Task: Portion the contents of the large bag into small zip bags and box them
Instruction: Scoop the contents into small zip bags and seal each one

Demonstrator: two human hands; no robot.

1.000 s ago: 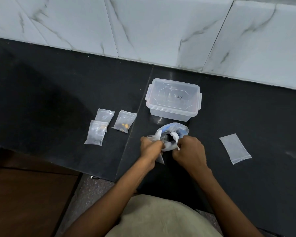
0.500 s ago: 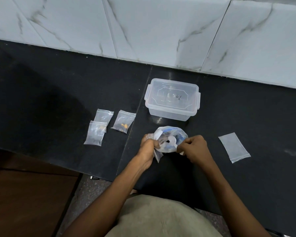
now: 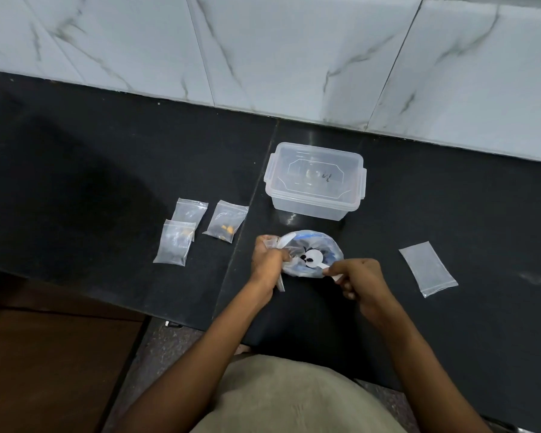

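On the black stone counter (image 3: 450, 214), backed by white marble-veined wall tiles (image 3: 294, 51), everything for the job sits within arm's reach. Largest is the clear rectangular plastic box with clip-lock lid (image 3: 315, 180), standing closed near the wall just behind the work, probably waiting there so finished packets can go in last. Directly in front of it lies the large crumpled clear bag with blue print (image 3: 322, 248), its mouth turned up and open toward the person. The left hand (image 3: 267, 265) has its fingers curled around the bag's gathered left edge, apparently holding the mouth open and steady; a strip of clear plastic hangs below that fist, and I cannot tell whether it is a small bag or part of the large one. The right hand (image 3: 361, 281) pinches the handle of a small white plastic spoon (image 3: 313, 257), whose bowl lies inside the bag with a few dark pieces on it, so scooping looks like the step in hand. To the left, three small clear zip bags (image 3: 200, 231) holding dark and orange bits lie set aside, two of them overlapping. One empty small clear zip bag (image 3: 428, 268) lies flat to the right, well apart, probably kept ready beside the spoon hand.
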